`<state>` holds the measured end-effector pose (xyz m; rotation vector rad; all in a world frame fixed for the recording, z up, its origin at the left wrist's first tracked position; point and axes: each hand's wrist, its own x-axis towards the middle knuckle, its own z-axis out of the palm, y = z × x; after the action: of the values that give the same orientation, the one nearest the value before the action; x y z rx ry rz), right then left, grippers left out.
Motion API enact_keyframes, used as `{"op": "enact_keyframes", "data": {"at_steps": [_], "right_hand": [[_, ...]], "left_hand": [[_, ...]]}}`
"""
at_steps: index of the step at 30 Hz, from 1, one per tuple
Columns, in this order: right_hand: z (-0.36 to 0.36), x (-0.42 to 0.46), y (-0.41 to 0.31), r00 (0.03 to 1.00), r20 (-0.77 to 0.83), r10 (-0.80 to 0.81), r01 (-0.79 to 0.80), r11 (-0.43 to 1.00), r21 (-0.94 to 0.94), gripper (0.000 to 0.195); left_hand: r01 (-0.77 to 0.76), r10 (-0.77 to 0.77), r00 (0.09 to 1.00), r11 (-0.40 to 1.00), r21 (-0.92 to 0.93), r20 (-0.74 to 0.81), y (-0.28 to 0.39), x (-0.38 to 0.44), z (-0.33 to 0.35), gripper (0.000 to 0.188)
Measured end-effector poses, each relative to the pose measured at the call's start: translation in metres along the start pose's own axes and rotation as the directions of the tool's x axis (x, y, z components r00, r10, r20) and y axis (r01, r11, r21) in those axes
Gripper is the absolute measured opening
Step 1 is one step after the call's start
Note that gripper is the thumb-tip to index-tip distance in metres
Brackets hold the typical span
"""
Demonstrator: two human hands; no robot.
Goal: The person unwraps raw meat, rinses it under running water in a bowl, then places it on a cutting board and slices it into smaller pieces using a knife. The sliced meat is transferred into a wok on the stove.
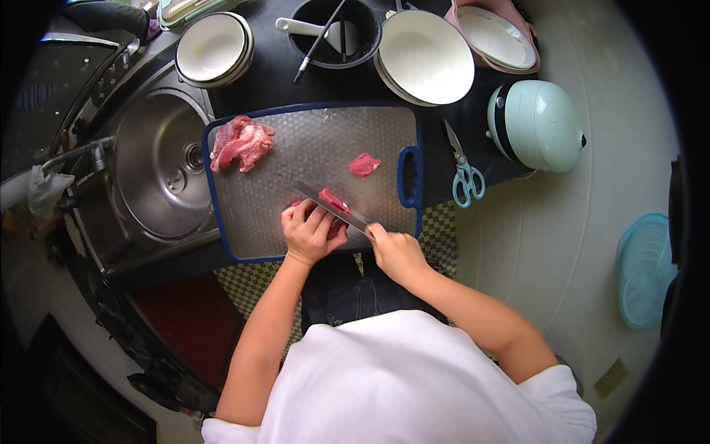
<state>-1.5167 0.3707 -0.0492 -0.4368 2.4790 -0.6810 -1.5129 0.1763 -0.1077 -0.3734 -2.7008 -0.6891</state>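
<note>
My right hand [398, 254] grips the handle of a kitchen knife [333, 208], its blade slanting up and left across raw red meat. With bent fingers, my left hand [312, 232] presses on the meat just beside the blade and hides most of it. A strip of cut meat [335, 201] lies against the blade's far side. All this rests on a blue-rimmed cutting board [310, 139] with a dimpled metal-looking surface. One thin slice of meat [364, 165] lies apart toward the board's right. A larger heap of raw meat [242, 143] sits in its upper left corner.
A steel sink [150, 161] borders the board on the left. Behind it stand stacked bowls [212, 47], a black pot [355, 58] holding utensils and a large white bowl [427, 58]. Blue-handled scissors [466, 177] and a mint-green appliance [535, 125] lie right of the board.
</note>
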Motion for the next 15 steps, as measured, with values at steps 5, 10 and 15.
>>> {"op": "enact_keyframes", "data": {"at_steps": [5,10,15], "right_hand": [[0.012,0.045,-0.028,0.985,-0.136,-0.103,0.106,0.994,0.01,0.011],[-0.012,0.019,-0.013,0.971,-0.129,-0.2,0.189,0.978,-0.087,0.027],[-0.014,-0.002,-0.012,0.981,0.013,-0.192,0.186,0.927,-0.326,0.021]], "left_hand": [[0.011,-0.011,1.0,0.999,0.031,0.006,0.003,0.0,0.0,0.034],[0.027,-0.027,1.0,1.0,0.007,-0.011,0.004,0.002,-0.002,0.034],[0.036,-0.037,0.999,0.999,0.01,0.015,0.005,0.002,-0.003,0.034]]}}
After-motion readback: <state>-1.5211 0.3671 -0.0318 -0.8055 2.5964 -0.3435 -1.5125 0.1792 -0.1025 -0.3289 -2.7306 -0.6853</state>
